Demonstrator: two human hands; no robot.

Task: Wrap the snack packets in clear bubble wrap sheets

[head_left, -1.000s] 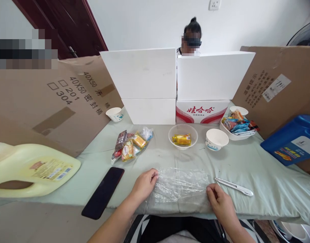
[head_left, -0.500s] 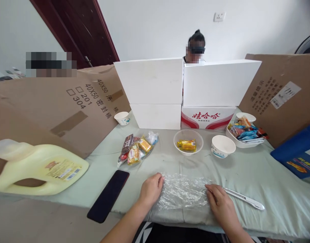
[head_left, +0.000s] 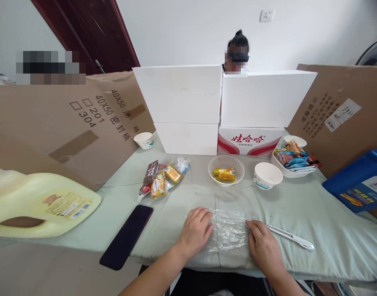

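Since the earlier frame both hands have drawn inward, gathering the crinkled clear plastic sheet (head_left: 228,230) narrower on the pale green desk (head_left: 299,205). The left hand (head_left: 196,232) lies flat on its left edge, fingers spread and gripping nothing; the right hand (head_left: 262,246) presses its right edge beside the white pen-shaped knife (head_left: 291,237). Flattening seems under way; folding further would need even pressure.

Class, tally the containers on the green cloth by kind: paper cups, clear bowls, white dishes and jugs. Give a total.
Paper cups: 2, one by the cardboard, one near the middle
Clear bowls: 1
White dishes: 2
Jugs: 2, yellow and blue
Total: 7
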